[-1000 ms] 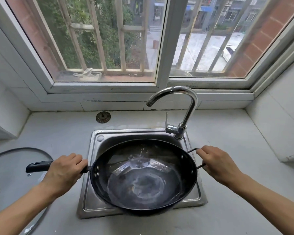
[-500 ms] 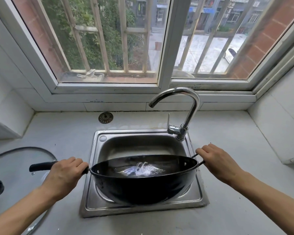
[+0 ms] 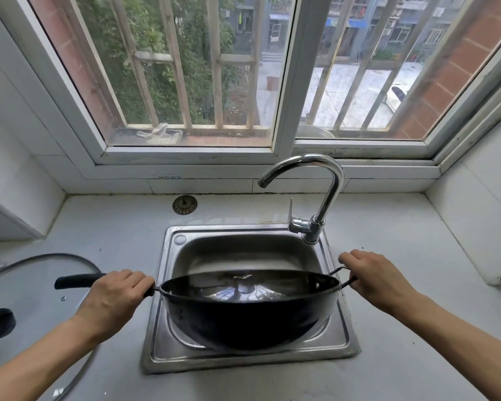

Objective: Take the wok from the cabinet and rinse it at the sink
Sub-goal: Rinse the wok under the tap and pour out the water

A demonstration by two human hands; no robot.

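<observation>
Over the sink [image 3: 162, 287], the black wok [image 3: 248, 316] spans crosswise: left hand [image 3: 115, 299] grips its long handle, right hand [image 3: 376, 280] its wire loop.

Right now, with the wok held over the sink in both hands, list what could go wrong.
1. The wok holds a little water and is held nearly level, so a further tilt toward the person could spill it onto the counter rather than the sink.
2. The right hand grips only a thin wire loop, which may slip when wet.
3. The left hand holds the long handle just beside the glass lid; a swing could knock it.
</observation>
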